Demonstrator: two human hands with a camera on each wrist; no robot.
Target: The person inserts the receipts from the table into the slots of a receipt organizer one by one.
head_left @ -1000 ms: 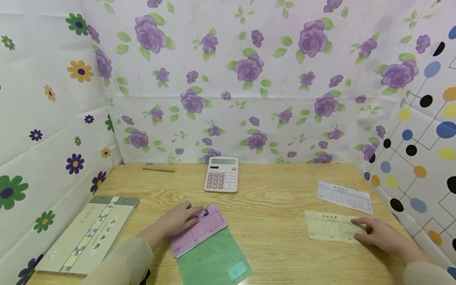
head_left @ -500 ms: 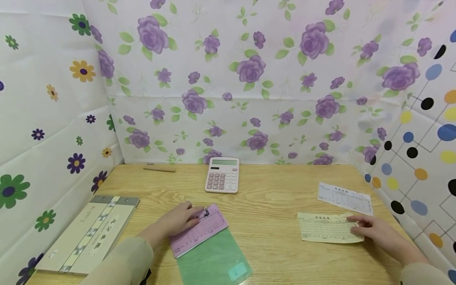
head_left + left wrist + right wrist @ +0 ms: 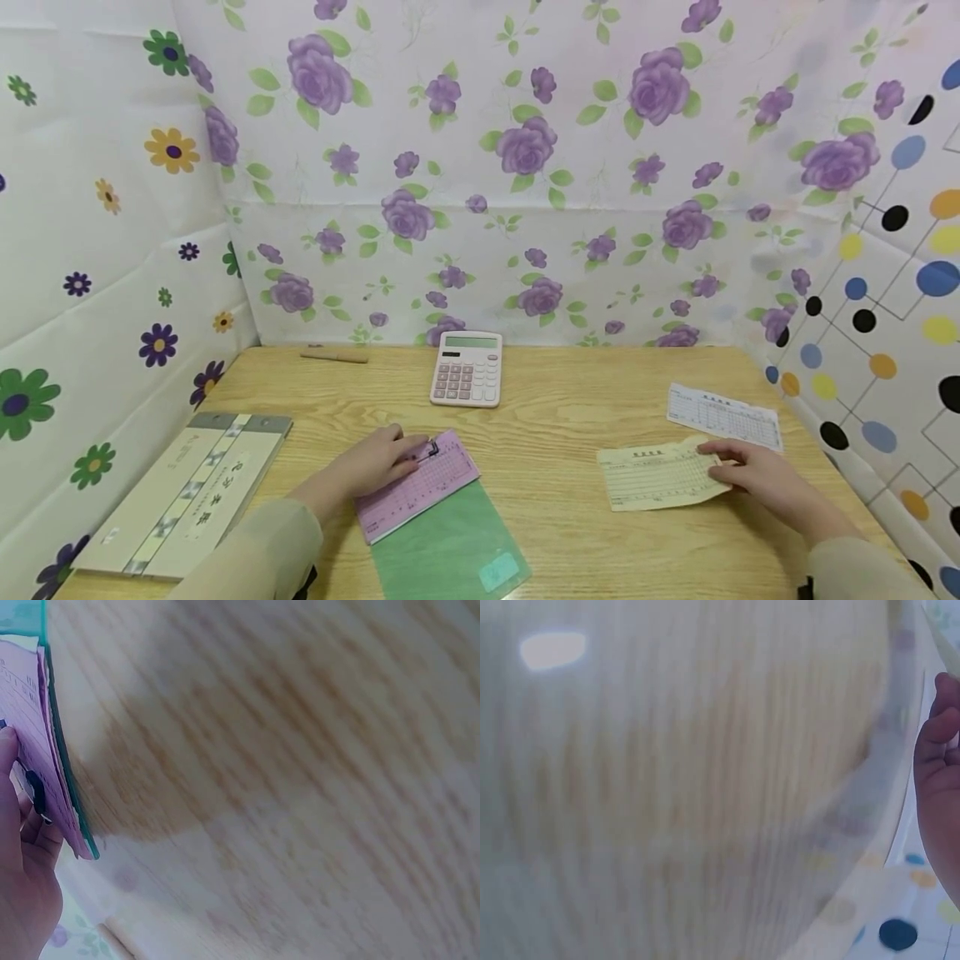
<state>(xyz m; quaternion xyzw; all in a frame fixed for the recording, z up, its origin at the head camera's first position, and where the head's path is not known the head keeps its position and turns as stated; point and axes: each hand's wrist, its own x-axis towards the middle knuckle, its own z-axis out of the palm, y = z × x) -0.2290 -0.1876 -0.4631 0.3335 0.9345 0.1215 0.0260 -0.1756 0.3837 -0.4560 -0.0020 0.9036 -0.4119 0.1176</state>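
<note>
In the head view my right hand (image 3: 757, 483) pinches a pale yellow printed slip (image 3: 660, 477) by its right end, with the thumb and fingers over the table. My left hand (image 3: 375, 462) grips the top of a green clipboard (image 3: 450, 533) at its dark clip (image 3: 429, 451). Pink printed slips (image 3: 420, 485) lie under that clip. The left wrist view shows the thumb on the pink paper and the other fingers around the clip end. Only part of the right hand (image 3: 939, 780) appears at the right edge of the right wrist view.
A white printed slip (image 3: 723, 416) lies beyond the right hand. At the back stands a pink and white calculator (image 3: 467, 368), with a thin brown stick-like thing (image 3: 333, 355) to its left. A beige ledger (image 3: 183, 496) lies at the left. Patterned cloth (image 3: 480, 167) encloses the wooden table.
My right hand has drawn the yellow slip leftward, away from the right side of the table. The left hand stays on the clipboard.
</note>
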